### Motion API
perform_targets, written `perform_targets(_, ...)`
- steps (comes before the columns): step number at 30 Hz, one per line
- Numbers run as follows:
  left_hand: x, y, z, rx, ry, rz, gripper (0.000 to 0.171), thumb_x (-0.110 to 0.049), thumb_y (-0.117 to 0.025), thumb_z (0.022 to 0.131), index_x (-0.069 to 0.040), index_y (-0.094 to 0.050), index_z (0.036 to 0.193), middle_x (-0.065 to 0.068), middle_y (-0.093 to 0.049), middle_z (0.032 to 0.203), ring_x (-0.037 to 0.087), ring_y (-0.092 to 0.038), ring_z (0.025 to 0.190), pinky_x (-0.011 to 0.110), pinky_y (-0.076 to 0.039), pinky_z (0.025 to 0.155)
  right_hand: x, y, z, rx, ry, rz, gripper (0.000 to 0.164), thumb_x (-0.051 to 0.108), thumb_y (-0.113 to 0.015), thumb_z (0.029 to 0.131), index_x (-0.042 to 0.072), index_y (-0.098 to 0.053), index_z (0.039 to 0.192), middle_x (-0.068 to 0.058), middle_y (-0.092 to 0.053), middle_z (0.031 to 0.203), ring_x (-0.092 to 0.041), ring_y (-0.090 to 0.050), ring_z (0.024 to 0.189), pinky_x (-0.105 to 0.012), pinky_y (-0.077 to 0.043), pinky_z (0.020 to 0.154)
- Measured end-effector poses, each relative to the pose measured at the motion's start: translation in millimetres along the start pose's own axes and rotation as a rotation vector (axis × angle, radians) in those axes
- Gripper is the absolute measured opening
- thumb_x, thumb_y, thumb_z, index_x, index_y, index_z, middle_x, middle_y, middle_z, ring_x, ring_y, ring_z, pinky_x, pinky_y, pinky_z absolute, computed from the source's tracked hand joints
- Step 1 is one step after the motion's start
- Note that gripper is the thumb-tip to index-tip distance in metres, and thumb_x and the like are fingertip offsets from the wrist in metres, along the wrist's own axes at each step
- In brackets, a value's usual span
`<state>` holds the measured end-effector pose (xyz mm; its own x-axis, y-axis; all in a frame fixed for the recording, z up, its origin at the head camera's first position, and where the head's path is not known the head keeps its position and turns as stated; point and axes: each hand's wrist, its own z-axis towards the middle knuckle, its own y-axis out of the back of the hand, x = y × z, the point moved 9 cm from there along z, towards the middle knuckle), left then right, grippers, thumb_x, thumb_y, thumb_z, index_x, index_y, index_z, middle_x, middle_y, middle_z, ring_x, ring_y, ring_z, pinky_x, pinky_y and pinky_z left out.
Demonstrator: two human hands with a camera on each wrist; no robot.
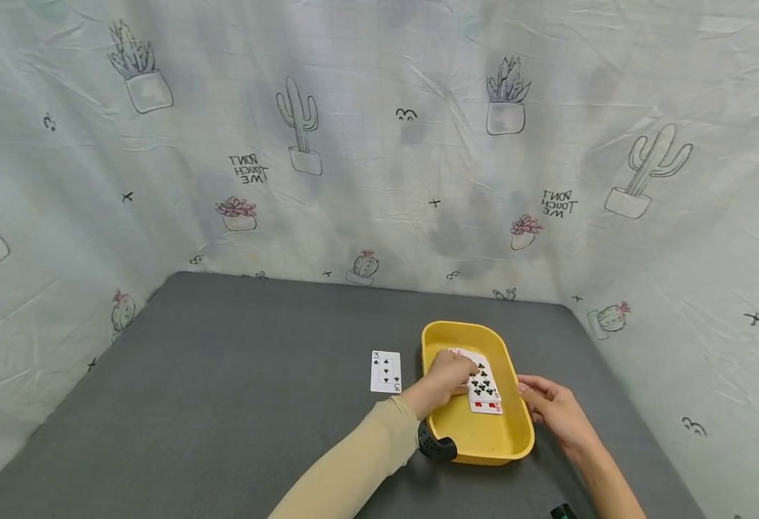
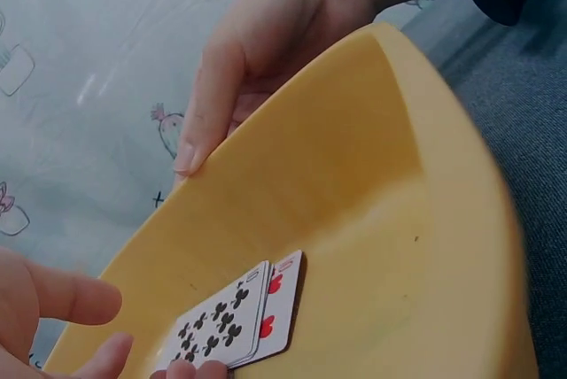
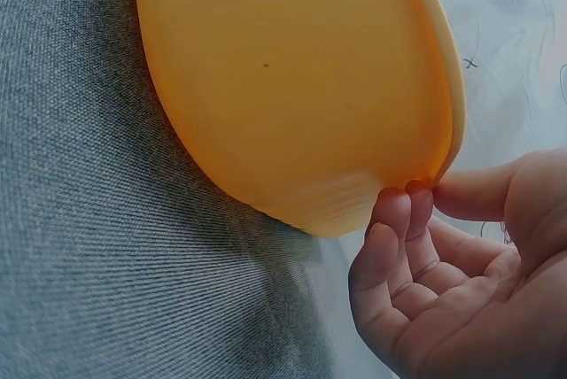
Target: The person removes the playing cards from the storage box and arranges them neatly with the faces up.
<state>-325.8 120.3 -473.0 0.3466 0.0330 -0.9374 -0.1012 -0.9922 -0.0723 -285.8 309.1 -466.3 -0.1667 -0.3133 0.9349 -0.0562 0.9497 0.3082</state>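
Note:
A yellow tray (image 1: pixel 499 436) stands on the dark table, with a small pile of playing cards (image 1: pixel 484 386) inside it. On top of the pile is a card with several black clubs; a red hearts card sticks out beneath. My left hand (image 1: pixel 449 373) reaches over the tray's left side, its fingertips touching the edge of the cards (image 2: pixel 217 326) in the left wrist view, thumb and finger apart. At the tray's right side my right hand (image 1: pixel 556 409) pinches the rim, thumb on the edge and fingertips against the wall (image 3: pixel 390 153) in the right wrist view.
A three of clubs (image 1: pixel 385 372) lies face up on the table (image 1: pixel 256 389), left of the tray. Pale fabric (image 1: pixel 366 158) printed with cacti hangs behind and at both sides. A black wrist strap piece (image 1: pixel 436 445) touches the tray's near left edge.

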Motion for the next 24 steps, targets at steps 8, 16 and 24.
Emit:
perform_targets(8, 1.0, 0.8, 3.3, -0.023, -0.031, 0.059, 0.01, 0.005, -0.069, 0.082, 0.0, -0.061, 0.082, 0.005, -0.055, 0.091, 0.02, -0.058, 0.081, 0.036, -0.056, 0.078, 3.0, -0.9, -0.7, 0.006, -0.005, -0.014, 0.047, 0.023, -0.059, 0.101, -0.008, -0.05, 0.136, -0.011, -0.067, 0.1, -0.015, -0.055, 0.074, -0.027, -0.05, 0.062)
perform_targets(16, -2.4, 2.7, -2.6, -0.06, -0.053, 0.065, 0.034, 0.016, -0.077, 0.069, 0.004, -0.06, 0.096, 0.01, -0.058, 0.081, 0.019, -0.066, 0.066, 0.036, -0.059, 0.068, 3.7, -2.0, -1.7, 0.027, 0.006, 0.024, 0.048, 0.022, -0.058, 0.101, -0.009, -0.048, 0.137, -0.014, -0.068, 0.106, -0.016, -0.057, 0.076, -0.028, -0.051, 0.063)
perform_targets(24, -0.4, 0.5, -5.2, -0.062, -0.042, 0.091, 0.028, 0.012, -0.078, 0.073, 0.002, -0.059, 0.092, 0.009, -0.06, 0.078, 0.025, -0.069, 0.069, 0.037, -0.059, 0.067, 3.8, -1.6, -3.2, 0.018, 0.008, 0.018, 0.049, 0.023, -0.059, 0.101, -0.009, -0.049, 0.137, -0.012, -0.068, 0.104, -0.016, -0.057, 0.077, -0.027, -0.05, 0.063)
